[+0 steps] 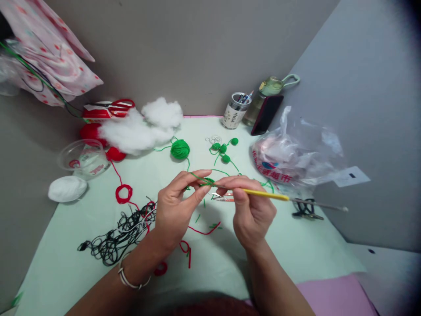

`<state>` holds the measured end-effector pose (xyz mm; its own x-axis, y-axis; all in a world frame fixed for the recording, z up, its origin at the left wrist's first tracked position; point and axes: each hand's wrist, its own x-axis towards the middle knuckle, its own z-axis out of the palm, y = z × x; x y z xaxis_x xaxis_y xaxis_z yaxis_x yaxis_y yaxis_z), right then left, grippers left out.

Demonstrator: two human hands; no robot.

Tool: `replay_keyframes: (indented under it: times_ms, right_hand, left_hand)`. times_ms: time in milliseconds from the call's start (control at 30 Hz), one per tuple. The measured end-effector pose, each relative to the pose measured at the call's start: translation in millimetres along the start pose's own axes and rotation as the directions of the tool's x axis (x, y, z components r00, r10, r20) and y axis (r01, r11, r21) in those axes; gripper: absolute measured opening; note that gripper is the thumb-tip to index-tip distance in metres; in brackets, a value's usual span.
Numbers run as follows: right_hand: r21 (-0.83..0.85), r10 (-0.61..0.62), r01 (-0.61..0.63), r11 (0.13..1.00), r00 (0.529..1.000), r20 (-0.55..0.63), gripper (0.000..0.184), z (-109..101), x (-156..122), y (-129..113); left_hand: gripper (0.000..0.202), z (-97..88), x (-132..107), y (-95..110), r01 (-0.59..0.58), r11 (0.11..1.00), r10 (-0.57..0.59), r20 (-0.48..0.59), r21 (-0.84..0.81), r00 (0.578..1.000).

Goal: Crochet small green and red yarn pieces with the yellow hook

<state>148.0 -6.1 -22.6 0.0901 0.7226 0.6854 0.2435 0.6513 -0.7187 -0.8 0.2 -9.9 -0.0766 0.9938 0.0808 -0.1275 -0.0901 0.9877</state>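
Between thumb and fingers, my left hand [176, 199] pinches a small green crochet piece [209, 181], with green yarn passing over the fingers. My right hand [251, 206] is closed around a crochet hook [266, 194] with a yellow handle; its thin metal tip reaches the green piece. A green yarn ball [180, 149] sits behind my left hand, a strand running down from it. Thread snips [222, 197] lie on the table below and behind the fingers, partly hidden by my right hand. Several small green crocheted balls [223, 149] on stems lie farther back.
To the left are white stuffing [131, 131], a clear plastic tub [82, 158], a white yarn ball [67, 189] and tangled black yarn [112, 241]. At right stand a pen can [236, 112], a phone [267, 115], a bottle [272, 86] and a plastic bag [289, 153].
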Motion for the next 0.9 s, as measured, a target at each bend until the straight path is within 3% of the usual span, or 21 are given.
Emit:
replay_keyframes:
  times_ms: [167,233,400,600,667,733,800,900]
  right_hand:
    - [-0.229,-0.249,0.26,0.938,0.966,0.074,0.019,3.1,-4.8,-0.1]
    - [-0.24,-0.256,0.272,0.932,0.962,0.096,0.02,3.6,-4.0,-0.6]
    - [-0.168,-0.158,0.169,0.971,0.984,0.077,0.022,2.5,-0.5,-0.9]
    - [-0.445,-0.293,0.328,0.833,0.945,0.147,0.038,3.9,-10.4,5.1]
    - [-0.395,-0.273,0.289,0.872,0.957,0.099,0.037,3.6,-9.7,5.0]
    - [-0.244,-0.161,0.161,0.956,0.987,0.02,0.03,2.4,-6.1,2.8]
    - [-0.038,0.019,-0.02,0.999,0.999,-0.046,0.023,1.0,-1.5,0.1]
    - [0.217,0.238,-0.224,0.95,0.97,-0.043,0.018,0.3,3.6,-1.6]
  left_hand:
    - [0.028,0.6,3.9,-6.7,0.157,0.975,-0.152,0.04,-0.158,0.988]
    - [0.031,0.6,5.0,-9.1,0.199,0.955,-0.19,0.06,-0.219,0.98]
    - [0.033,0.2,5.3,-9.9,0.16,0.967,-0.16,0.018,-0.197,0.987]
    - [0.043,1.3,5.4,-4.5,0.384,0.825,-0.318,0.221,-0.414,0.922]
    - [0.045,-1.1,7.9,-1.4,0.478,0.756,-0.378,0.297,-0.448,0.877]
    - [0.043,-4.7,11.2,1.3,0.523,0.722,-0.411,0.327,-0.453,0.851]
    - [0.039,-8.1,13.7,3.2,0.489,0.752,-0.395,0.292,-0.443,0.871]
    - [0.037,-9.2,12.9,3.3,0.41,0.821,-0.327,0.262,-0.397,0.908]
